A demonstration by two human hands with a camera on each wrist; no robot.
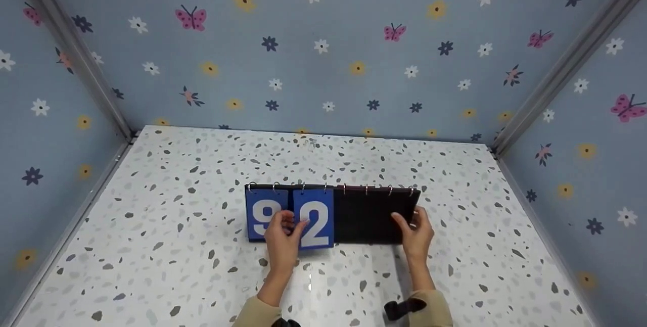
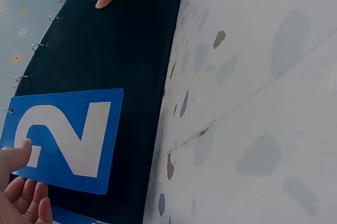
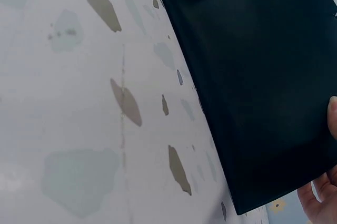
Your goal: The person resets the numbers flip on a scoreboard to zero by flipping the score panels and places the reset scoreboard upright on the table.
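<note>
A black flip scoreboard (image 1: 371,216) stands on the speckled table, with metal rings along its top edge. Two blue number cards hang from its left half: a 9 card (image 1: 256,205) and a 2 card (image 1: 323,221). My left hand (image 1: 283,241) pinches the left edge of the 2 card, thumb (image 2: 20,155) on its printed face, and partly covers the 9. The lower part of the 2 card tilts out from the board. At the board's right end, my right hand (image 1: 418,231) grips the side edge, thumb in front and fingers (image 3: 316,197) behind.
The white speckled table (image 1: 202,266) spreads around the scoreboard. Blue panels with flowers and butterflies (image 1: 323,64) rise at the back and both sides, joined by grey corner posts (image 1: 571,64).
</note>
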